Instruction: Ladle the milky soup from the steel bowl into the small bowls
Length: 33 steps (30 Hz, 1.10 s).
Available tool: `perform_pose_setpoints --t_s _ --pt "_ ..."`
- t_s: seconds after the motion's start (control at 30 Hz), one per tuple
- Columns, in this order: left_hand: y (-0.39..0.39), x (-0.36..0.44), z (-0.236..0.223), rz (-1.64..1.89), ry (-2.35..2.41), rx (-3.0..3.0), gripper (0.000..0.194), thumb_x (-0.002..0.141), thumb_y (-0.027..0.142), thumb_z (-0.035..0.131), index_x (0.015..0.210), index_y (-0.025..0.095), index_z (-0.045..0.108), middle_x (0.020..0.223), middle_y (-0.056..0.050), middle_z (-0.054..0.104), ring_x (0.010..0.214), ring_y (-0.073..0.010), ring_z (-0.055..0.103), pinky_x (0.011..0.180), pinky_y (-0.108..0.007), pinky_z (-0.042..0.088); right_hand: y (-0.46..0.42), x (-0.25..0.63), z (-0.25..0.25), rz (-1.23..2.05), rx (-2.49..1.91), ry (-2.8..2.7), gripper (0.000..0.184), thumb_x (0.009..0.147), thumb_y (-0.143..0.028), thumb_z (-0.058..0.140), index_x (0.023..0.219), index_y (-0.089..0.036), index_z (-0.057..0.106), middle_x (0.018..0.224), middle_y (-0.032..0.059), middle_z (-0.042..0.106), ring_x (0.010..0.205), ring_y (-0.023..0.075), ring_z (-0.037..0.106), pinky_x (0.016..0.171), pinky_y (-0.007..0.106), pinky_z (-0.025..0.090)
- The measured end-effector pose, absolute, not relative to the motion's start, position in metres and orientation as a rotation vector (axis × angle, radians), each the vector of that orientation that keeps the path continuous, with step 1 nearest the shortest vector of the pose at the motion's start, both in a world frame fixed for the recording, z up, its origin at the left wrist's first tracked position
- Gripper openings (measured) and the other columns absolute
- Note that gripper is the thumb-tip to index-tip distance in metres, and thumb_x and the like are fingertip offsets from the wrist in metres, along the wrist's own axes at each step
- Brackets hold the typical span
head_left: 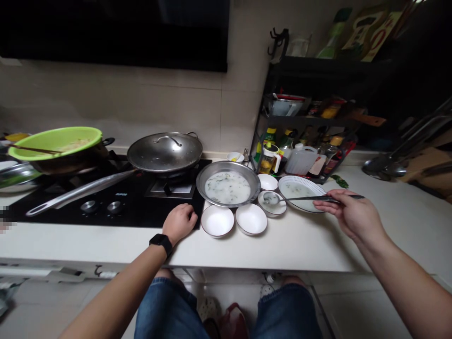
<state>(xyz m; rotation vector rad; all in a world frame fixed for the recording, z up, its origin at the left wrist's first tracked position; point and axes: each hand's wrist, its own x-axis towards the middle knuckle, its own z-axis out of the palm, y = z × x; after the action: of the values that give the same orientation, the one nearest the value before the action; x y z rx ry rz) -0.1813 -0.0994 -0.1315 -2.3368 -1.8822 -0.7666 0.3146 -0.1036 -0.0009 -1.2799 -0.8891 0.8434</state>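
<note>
My right hand (348,212) grips the dark handle of a ladle (278,198), whose bowl rests in a small white bowl (271,205) that holds a little pale soup. To its left stands a wide metal basin (228,186) of pale soup with green bits. Two empty white bowls (216,220) (251,218) stand in front of the basin, and a third (267,181) behind. A white plate (300,190) with soup residue lies under the ladle handle. My left hand (180,222), curled with a black watch on the wrist, rests on the counter edge beside the stove.
A black gas stove (106,197) carries a lidded wok (164,153) with a long handle. A green bowl with chopsticks (56,141) sits on a pot at left. A black rack (307,122) with bottles and jars stands at the back right. White counter (300,245) spreads in front.
</note>
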Motion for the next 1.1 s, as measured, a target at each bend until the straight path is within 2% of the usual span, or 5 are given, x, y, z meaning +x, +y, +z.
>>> perform_pose_setpoints --t_s 0.17,0.6,0.7,0.87,1.1 --pt "-0.100 -0.181 -0.131 -0.770 -1.888 -2.345 0.022 0.093 0.026 0.051 0.072 0.024 0.057 0.081 -0.007 0.066 0.083 -0.0238 0.062 0.079 -0.037 0.048 -0.082 0.310 0.015 0.834 -1.247 -0.979 0.012 0.082 -0.032 0.076 0.079 -0.027 0.066 0.069 0.0019 0.070 0.066 0.0304 0.081 0.067 0.046 0.073" --pt "-0.099 -0.180 -0.132 -0.768 -1.910 -2.349 0.021 0.094 0.024 0.051 0.074 0.024 0.058 0.084 -0.007 0.066 0.085 -0.0232 0.062 0.081 -0.036 0.048 -0.020 0.187 -0.003 0.980 -1.202 -1.165 0.022 0.085 -0.037 0.075 0.085 -0.024 0.057 0.069 -0.0002 0.067 0.060 0.0207 0.077 0.067 0.038 0.070" --pt "-0.099 -0.180 -0.132 -0.771 -1.912 -2.348 0.021 0.094 0.024 0.052 0.073 0.024 0.057 0.083 -0.007 0.066 0.084 -0.0229 0.062 0.081 -0.036 0.048 -0.031 0.172 -0.010 0.720 -1.113 -1.579 0.022 0.093 -0.045 0.069 0.090 -0.024 0.062 0.079 0.0039 0.072 0.074 0.0235 0.078 0.075 0.041 0.069" --pt "-0.099 -0.180 -0.133 -0.768 -1.927 -2.354 0.021 0.094 0.024 0.052 0.074 0.024 0.058 0.085 -0.007 0.067 0.085 -0.0231 0.063 0.082 -0.036 0.049 -0.058 0.170 -0.004 -0.010 -0.729 -2.210 0.011 0.098 -0.025 0.061 0.104 -0.025 0.070 0.108 0.0127 0.077 0.104 0.0285 0.075 0.093 0.047 0.064" --pt "-0.099 -0.180 -0.132 -0.773 -1.921 -2.348 0.022 0.094 0.024 0.051 0.073 0.024 0.057 0.084 -0.007 0.067 0.085 -0.0233 0.063 0.082 -0.036 0.049 -0.083 0.191 0.007 -0.050 -0.769 -2.254 0.018 0.102 -0.027 0.055 0.105 -0.025 0.073 0.106 0.0120 0.078 0.099 0.0273 0.076 0.088 0.043 0.065"
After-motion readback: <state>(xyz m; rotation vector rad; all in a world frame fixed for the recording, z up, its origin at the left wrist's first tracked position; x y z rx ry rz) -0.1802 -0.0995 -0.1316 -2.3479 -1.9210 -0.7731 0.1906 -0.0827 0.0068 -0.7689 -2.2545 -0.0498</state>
